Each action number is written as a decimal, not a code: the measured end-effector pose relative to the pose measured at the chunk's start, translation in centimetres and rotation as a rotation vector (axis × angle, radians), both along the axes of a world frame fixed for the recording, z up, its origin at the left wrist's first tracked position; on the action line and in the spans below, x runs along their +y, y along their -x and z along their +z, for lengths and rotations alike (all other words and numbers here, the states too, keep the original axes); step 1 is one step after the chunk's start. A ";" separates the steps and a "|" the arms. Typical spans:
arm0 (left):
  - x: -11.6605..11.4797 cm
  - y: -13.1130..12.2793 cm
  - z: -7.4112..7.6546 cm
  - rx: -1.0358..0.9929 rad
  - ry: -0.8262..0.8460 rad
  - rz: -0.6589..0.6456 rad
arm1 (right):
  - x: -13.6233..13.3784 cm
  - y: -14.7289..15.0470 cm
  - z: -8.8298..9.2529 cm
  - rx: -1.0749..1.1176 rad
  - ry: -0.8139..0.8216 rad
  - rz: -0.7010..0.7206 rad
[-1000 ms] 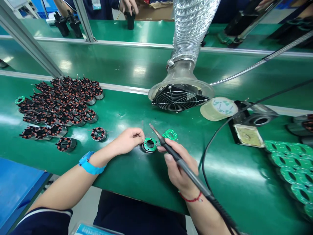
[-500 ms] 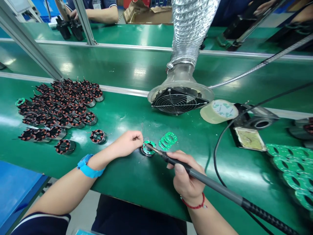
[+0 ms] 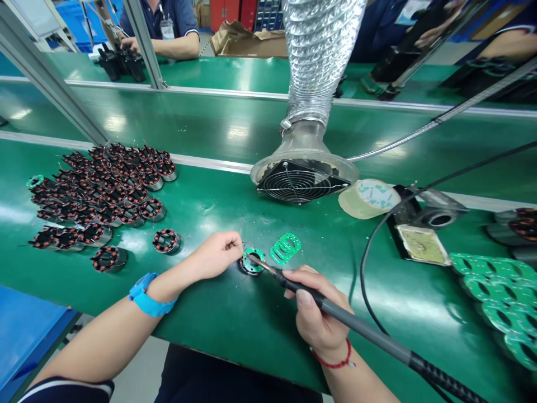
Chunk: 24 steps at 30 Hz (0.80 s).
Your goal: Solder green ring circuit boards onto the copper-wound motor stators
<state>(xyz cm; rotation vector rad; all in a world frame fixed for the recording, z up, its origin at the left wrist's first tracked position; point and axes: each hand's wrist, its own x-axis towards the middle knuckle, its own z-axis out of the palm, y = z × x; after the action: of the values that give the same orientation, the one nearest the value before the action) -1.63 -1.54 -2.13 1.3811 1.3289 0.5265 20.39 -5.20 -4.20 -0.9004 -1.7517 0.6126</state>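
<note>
My right hand (image 3: pixel 321 313) grips a soldering iron (image 3: pixel 348 319) like a pen. The iron's tip rests at the green ring-shaped circuit board (image 3: pixel 248 253) on top of a motor stator (image 3: pixel 251 270). My left hand (image 3: pixel 220 254) is closed in a pinch at the left edge of that stator; what the fingers hold is too small to make out, though thin wires show nearby. Just right of the stator lie a few overlapping loose green ring boards (image 3: pixel 289 246). One bare stator with copper windings (image 3: pixel 166 241) stands beyond my left wrist.
Many wound stators (image 3: pixel 109 184) crowd the bench at left. A fume extractor fan (image 3: pixel 300 182) hangs ahead, beside a tape roll (image 3: pixel 369 198) and an iron stand with sponge (image 3: pixel 423 244). Green board panels (image 3: pixel 495 285) lie at right. The iron's black cable (image 3: pixel 366 274) loops nearby. People work across the bench.
The camera view has tilted up slightly. Both hands stay at the stator, with the iron's tip still at its green board.
</note>
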 end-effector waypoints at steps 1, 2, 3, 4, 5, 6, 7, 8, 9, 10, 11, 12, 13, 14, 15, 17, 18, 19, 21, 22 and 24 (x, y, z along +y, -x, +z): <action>0.0 0.0 -0.1 0.006 -0.001 0.000 | 0.0 0.0 -0.1 0.000 -0.006 -0.002; 0.0 0.0 -0.1 0.012 -0.001 0.001 | -0.1 0.0 -0.2 0.007 -0.018 -0.007; 0.0 -0.1 0.0 0.018 -0.003 0.003 | -0.1 0.1 -0.2 0.018 -0.031 -0.018; 0.0 -0.2 0.0 0.028 -0.009 0.006 | -0.1 0.3 -0.3 0.033 -0.037 -0.030; -0.1 -0.3 0.1 0.043 -0.018 0.010 | -0.1 0.4 -0.4 0.047 -0.030 -0.035; -0.1 -0.4 0.3 0.062 -0.028 0.014 | -0.1 0.6 -0.4 0.057 -0.015 -0.034; -0.2 -0.5 0.5 0.085 -0.040 0.018 | -0.1 0.9 -0.4 0.054 0.009 -0.028; -0.3 -0.6 0.7 0.111 -0.055 0.021 | 0.0 1.2 -0.3 0.028 0.031 -0.020; -0.3 -0.8 0.8 0.139 -0.074 0.024 | 0.2 1.4 -0.2 -0.020 0.042 -0.014; -0.4 -0.9 0.9 0.165 -0.102 0.026 | 0.3 1.6 -0.1 -0.084 0.038 -0.010; -0.5 -1.1 1.0 0.191 -0.135 0.026 | 0.5 1.9 0.0 -0.155 0.019 -0.005; -0.5 -1.2 1.1 0.215 -0.170 0.025 | 0.6 2.1 0.1 -0.224 -0.006 0.003; -0.5 -1.3 1.1 0.235 -0.202 0.023 | 0.7 2.3 0.2 -0.283 -0.031 0.023; -0.6 -1.4 1.0 0.250 -0.226 0.020 | 0.8 2.4 0.2 -0.327 -0.054 0.048; -0.6 -1.5 1.0 0.261 -0.242 0.015 | 0.9 2.6 0.2 -0.359 -0.070 0.076; -0.6 -1.4 0.9 0.271 -0.256 0.011 | 1.1 2.8 0.1 -0.408 -0.072 0.110; -0.7 -1.3 0.8 0.270 -0.253 0.010 | 1.1 2.9 0.0 -0.427 -0.065 0.115; -0.7 -1.1 0.8 0.262 -0.237 0.010 | 1.2 2.9 -0.1 -0.440 -0.060 0.114; -1.0 -0.6 0.9 0.226 -0.180 -0.006 | 1.4 2.8 -0.4 -0.452 -0.058 0.077; -1.1 -0.3 0.9 0.204 -0.153 -0.042 | 1.5 2.6 -0.5 -0.450 -0.060 0.043; -1.4 0.2 1.0 0.192 -0.147 -0.182 | 1.7 2.2 -0.8 -0.427 -0.056 -0.030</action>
<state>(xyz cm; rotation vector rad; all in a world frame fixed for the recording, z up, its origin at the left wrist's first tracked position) -1.87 -2.94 -1.11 1.6908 1.3200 0.3816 18.23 -3.47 -4.98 -1.0730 -2.1176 0.3647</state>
